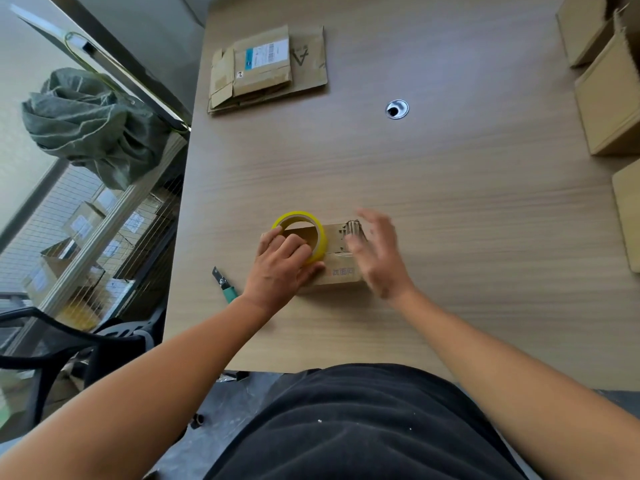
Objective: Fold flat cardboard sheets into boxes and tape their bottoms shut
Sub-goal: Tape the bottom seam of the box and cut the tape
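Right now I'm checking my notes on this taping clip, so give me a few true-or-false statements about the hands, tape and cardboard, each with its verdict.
1. The left hand grips the yellow tape roll, which sits on top of the small box. True.
2. The right hand holds a cutter. False: it is open over the box's right end, and the knife lies on the table left of the box.
3. A flat cardboard stack lies at the far side of the table. True.
4. The folded boxes stand at the table's left edge. False: the folded boxes are at its right edge.
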Demonstrator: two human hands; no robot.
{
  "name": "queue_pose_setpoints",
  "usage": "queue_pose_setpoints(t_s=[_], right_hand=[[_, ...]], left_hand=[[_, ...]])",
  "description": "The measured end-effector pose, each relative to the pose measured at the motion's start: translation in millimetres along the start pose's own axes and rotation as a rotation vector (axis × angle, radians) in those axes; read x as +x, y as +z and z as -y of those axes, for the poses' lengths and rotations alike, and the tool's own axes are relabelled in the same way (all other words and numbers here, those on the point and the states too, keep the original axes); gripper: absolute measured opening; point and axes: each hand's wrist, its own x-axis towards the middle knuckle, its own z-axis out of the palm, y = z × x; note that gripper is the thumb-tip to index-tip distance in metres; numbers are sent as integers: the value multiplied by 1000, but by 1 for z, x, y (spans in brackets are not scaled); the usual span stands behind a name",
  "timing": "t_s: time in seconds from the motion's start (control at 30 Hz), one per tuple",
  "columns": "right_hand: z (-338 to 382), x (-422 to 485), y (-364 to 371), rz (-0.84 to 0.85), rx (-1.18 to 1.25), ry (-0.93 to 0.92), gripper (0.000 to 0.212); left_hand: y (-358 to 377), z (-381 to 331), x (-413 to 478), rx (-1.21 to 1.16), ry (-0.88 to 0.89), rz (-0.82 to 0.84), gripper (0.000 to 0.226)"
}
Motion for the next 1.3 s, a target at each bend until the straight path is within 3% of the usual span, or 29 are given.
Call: queue_pose_setpoints(t_s=[0.07, 0.23, 0.37, 0.53, 0.77, 0.9, 1.1, 1.3], right_hand=[[10, 0, 15, 147, -272, -258, 55], [10, 3, 16, 206, -389, -173, 72], [12, 3, 12, 258, -423, -170, 77], [17, 1, 9, 251, -500, -173, 73], [16, 5, 10, 287, -572, -121, 65], [16, 6, 17, 295, -627, -111, 65], [20, 6, 20, 275, -673, -86, 62], [22, 11, 23, 216, -464, 40, 58]], left_hand=[[-3, 1, 2, -12, 5, 4, 39], [-27, 20, 28, -14, 255, 15, 43], [-69, 34, 54, -234, 287, 218, 42], [-114, 34, 86, -271, 32, 547, 45], [-125, 79, 57, -79, -260, 868, 51], [-101, 92, 32, -85, -359, 802, 41], [-63, 101, 13, -149, -383, 783, 48], [-46, 111, 0, -382, -457, 744, 55]])
